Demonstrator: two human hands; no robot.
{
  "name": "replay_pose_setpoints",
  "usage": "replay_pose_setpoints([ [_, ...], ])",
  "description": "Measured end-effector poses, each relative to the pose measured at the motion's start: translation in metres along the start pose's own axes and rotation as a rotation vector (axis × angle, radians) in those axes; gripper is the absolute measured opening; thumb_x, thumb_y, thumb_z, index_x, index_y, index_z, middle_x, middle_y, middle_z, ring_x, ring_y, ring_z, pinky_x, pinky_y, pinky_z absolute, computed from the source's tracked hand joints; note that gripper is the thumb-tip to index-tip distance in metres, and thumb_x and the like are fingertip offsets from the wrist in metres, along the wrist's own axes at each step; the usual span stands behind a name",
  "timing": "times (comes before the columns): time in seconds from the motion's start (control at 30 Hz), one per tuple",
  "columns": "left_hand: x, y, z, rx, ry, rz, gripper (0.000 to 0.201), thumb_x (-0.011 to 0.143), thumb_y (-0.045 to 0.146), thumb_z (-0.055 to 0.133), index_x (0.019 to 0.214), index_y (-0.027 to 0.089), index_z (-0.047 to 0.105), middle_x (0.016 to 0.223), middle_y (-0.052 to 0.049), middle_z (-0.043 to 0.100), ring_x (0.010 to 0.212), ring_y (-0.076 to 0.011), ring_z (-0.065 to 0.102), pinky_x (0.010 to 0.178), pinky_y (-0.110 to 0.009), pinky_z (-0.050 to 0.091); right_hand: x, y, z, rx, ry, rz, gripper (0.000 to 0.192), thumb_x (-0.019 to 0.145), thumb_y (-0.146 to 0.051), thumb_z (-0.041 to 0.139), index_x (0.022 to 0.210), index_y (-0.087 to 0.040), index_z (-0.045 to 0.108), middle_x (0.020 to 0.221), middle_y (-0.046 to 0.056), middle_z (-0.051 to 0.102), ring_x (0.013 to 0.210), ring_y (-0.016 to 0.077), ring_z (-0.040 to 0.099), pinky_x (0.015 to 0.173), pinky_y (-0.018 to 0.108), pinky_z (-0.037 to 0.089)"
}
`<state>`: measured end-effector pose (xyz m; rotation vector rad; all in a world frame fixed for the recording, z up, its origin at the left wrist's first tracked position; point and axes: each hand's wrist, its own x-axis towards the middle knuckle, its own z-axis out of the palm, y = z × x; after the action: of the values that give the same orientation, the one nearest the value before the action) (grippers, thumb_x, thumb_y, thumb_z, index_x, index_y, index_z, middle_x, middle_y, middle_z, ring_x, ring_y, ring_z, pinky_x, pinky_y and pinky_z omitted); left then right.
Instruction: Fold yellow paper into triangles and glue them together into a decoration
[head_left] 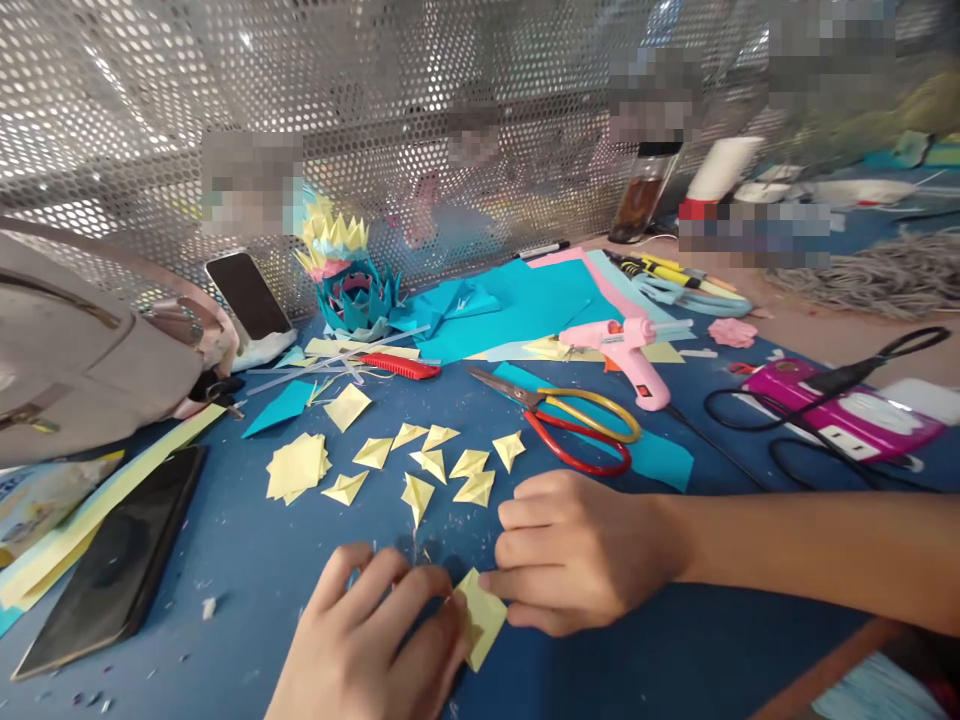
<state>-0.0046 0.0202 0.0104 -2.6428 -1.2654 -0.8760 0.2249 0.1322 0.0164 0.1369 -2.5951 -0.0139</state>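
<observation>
A small pale-yellow paper square (482, 622) lies on the blue table between my hands, with creases across it. My left hand (382, 635) has its fingers curled, and its thumb side presses on the paper's left edge. At the right corner, my right hand (581, 545) is closed, its fingertips on the paper. Just beyond are several folded yellow paper pieces (471, 463), scattered in small pointed shapes. A stack of flat yellow squares (298, 467) sits to their left. Scissors (581, 420) with one red and one yellow handle lie beyond my right hand.
A pink glue gun (626, 355) rests behind the scissors, its cord running right towards a magenta power strip (847, 405). A red cutter (401, 366) and blue paper sheets (525, 300) lie farther back. Left are a phone (120, 560) and a bag (90, 340).
</observation>
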Motion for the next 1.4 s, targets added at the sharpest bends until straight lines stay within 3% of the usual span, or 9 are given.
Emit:
replay_pose_setpoints([
  [0.13,-0.001,-0.001,0.001,-0.041,0.003,-0.006,0.018,0.102,0.022,0.054,0.093,0.021,0.071,0.092,0.001,0.075,0.074,-0.0167,0.058,0.080,-0.035,0.036,-0.002,0.001,0.003,0.035,-0.008,0.069,0.025,0.102,-0.032,0.053,0.110,-0.014,0.068,0.078,0.000,0.064,0.069,0.0142,0.053,0.058,0.033,0.035],
  [0.27,0.000,-0.006,-0.004,-0.066,-0.018,-0.011,0.029,0.108,0.031,0.043,0.103,0.022,0.070,0.090,0.003,0.076,0.077,-0.0150,0.064,0.082,-0.036,0.036,-0.001,0.002,0.004,0.078,-0.037,0.063,0.023,0.100,-0.029,0.055,0.107,-0.012,0.069,0.078,0.001,0.063,0.069,0.0148,0.052,0.058,0.033,0.034],
  [0.57,0.008,-0.015,-0.008,-0.270,-0.090,-0.184,0.019,0.102,0.033,0.058,0.089,0.022,0.066,0.085,0.005,0.071,0.073,-0.0131,0.056,0.081,-0.032,0.032,0.003,0.004,0.003,0.098,-0.038,0.049,0.021,0.099,-0.026,0.057,0.104,-0.009,0.069,0.071,-0.001,0.059,0.065,0.0141,0.048,0.053,0.033,0.031],
  [0.87,0.008,-0.011,-0.005,-0.333,-0.159,-0.221,0.016,0.101,0.031,0.059,0.089,0.026,0.067,0.086,0.005,0.068,0.076,-0.0139,0.054,0.080,-0.031,0.031,0.003,0.003,0.004,0.078,-0.046,0.046,0.021,0.099,-0.027,0.056,0.106,-0.011,0.068,0.073,-0.001,0.059,0.067,0.0136,0.050,0.055,0.032,0.035],
  [1.03,0.008,-0.004,-0.002,-0.240,-0.133,-0.165,0.018,0.103,0.024,0.054,0.090,0.023,0.066,0.087,0.003,0.068,0.076,-0.0149,0.054,0.080,-0.033,0.031,0.002,0.002,0.003,0.078,-0.094,0.061,0.024,0.104,-0.027,0.047,0.105,-0.014,0.068,0.075,0.000,0.060,0.068,0.0135,0.051,0.057,0.033,0.035],
  [1.23,0.006,0.001,-0.002,-0.088,-0.033,-0.079,0.011,0.099,0.018,0.061,0.092,0.021,0.069,0.089,0.004,0.073,0.075,-0.0153,0.055,0.077,-0.034,0.032,0.001,0.002,0.002,0.068,-0.098,0.052,0.025,0.103,-0.029,0.048,0.106,-0.015,0.069,0.076,0.001,0.061,0.069,0.0142,0.051,0.057,0.033,0.034],
  [1.4,0.005,0.001,-0.002,-0.033,-0.003,-0.031,0.015,0.097,0.014,0.064,0.085,0.021,0.069,0.086,0.005,0.073,0.072,-0.0148,0.053,0.076,-0.034,0.032,0.001,0.001,0.001,0.072,-0.036,0.168,0.023,0.102,-0.027,0.051,0.108,-0.017,0.070,0.085,0.002,0.065,0.072,0.0149,0.053,0.062,0.032,0.039],
])
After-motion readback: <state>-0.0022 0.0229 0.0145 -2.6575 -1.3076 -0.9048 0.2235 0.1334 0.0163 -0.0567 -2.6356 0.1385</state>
